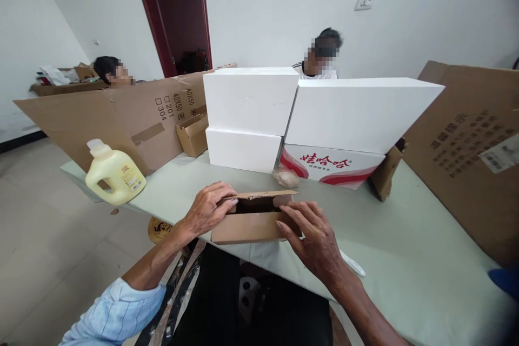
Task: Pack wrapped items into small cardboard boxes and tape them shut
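Note:
A small brown cardboard box (251,228) sits at the near edge of the table, its top partly open and its inside dark. My left hand (211,206) grips the box's left end, with fingers and thumb closed at the raised back flap. At the right end, my right hand (314,235) holds the box, its thumb by the front wall and its fingers over the top edge. What lies inside cannot be made out. Beside my right wrist is a slim white object (352,263), partly hidden.
Stacked white boxes (249,100) and a red-and-white printed carton (332,165) stand behind, with a clear plastic bundle (286,177) before them. A yellow detergent bottle (115,173) stands left. Large cardboard sheets (138,119) flank the table (405,243). Two people sit beyond.

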Demonstrator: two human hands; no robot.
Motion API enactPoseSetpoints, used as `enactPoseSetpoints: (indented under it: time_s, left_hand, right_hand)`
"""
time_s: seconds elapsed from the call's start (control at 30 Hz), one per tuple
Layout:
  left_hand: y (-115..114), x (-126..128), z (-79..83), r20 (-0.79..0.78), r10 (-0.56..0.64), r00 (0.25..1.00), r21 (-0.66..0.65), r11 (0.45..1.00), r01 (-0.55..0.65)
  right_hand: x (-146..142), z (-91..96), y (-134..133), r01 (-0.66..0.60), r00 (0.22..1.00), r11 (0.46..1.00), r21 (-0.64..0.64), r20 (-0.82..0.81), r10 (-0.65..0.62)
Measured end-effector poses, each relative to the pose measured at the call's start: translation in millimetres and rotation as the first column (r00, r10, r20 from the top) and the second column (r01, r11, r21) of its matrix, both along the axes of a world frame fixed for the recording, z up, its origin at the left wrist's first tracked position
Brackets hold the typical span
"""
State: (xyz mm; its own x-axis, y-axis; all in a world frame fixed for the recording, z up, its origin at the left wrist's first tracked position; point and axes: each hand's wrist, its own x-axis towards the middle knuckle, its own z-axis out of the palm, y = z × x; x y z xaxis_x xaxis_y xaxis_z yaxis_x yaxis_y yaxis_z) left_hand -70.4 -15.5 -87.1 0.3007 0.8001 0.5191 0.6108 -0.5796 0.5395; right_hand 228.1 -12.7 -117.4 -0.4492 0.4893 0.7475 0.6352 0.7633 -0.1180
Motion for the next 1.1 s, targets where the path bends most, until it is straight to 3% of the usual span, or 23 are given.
enactPoseSetpoints:
  time_s: [0.17, 0.27, 0.4, 0.5, 0.67, 0.87, 1.1]
  left_hand:
    - [2, 2, -1.7, -0.012, -0.002, 1.000, 0.003, 1.000, 0.002]
    - [5, 3, -2.2, -0.033, 0.022, 0.999, 0.000, 1.000, -0.022]
    - [9, 3, -4.6, -0.078, 0.048, 0.996, 0.034, 0.998, -0.046]
    - [7, 4, -4.8, -0.113, 0.077, 0.991, 0.130, 0.990, -0.062]
    - [-1, 10, 0.2, -0.164, 0.026, 0.986, 0.250, 0.968, 0.016]
    - [-11, 24, 5.1, -0.241, 0.003, 0.971, 0.215, 0.975, 0.051]
    - [-7, 41, 3.6, -0.354, 0.076, 0.932, 0.204, 0.979, -0.003]
  right_hand:
    - [-19, 14.2, 1, -0.029, 0.976, 0.998, -0.053, 0.213, 0.040]
    - [-31, 17.5, 4, -0.052, 0.967, 0.994, -0.098, 0.242, 0.075]
    - [-36, 16.6, 10, -0.113, 0.978, 0.977, -0.182, 0.155, 0.143]
    - [-36, 12.7, 14, -0.158, 0.982, 0.961, -0.227, 0.067, 0.177]
    - [-38, 6.0, 18, -0.180, 0.984, 0.967, -0.180, -0.042, 0.176]
    - [-44, 2.1, 21, -0.179, 0.979, 0.976, -0.123, -0.121, 0.164]
    - [-45, 3.1, 19, -0.203, 0.968, 0.977, -0.068, -0.161, 0.190]
